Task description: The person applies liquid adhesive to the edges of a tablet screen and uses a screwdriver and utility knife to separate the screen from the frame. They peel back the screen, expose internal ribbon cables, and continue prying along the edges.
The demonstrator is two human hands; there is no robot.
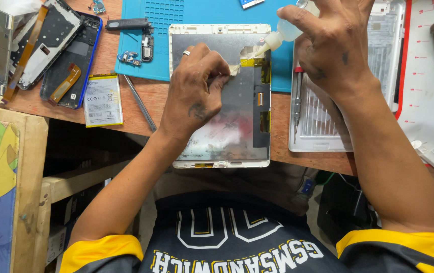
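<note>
Tablet (237, 101), opened and lying back-side up, sat at the bench edge right in front of me, its top half over the blue mat (197, 15) and its lower end hanging past the wood. My left hand (194, 96) was curled, with thumb and forefinger pinching a strip of pale tape (238, 68) near the upper middle of the grey plate. My right hand (328, 40) held a small squeeze bottle (285, 31) between thumb and fingers, the other fingers fanned upward, its nozzle angled down and touching, or nearly touching, the lifted tape end.

To do this well, I judged that the liquid had to go in small drops right at the peel line, not over the yellow patches or the flex connector (261, 96) just beside it. I wanted the left pinch to keep the strip low and taut, pulling slowly along the plate rather than up, so it would not tear. The overhanging end made me wary of pressing hard.

Off to the left lay a phone frame (70, 55), a loose battery (103, 99) and tweezers (140, 103); a screwdriver (297, 106) rested on a white cover (323, 131) to the right.
</note>
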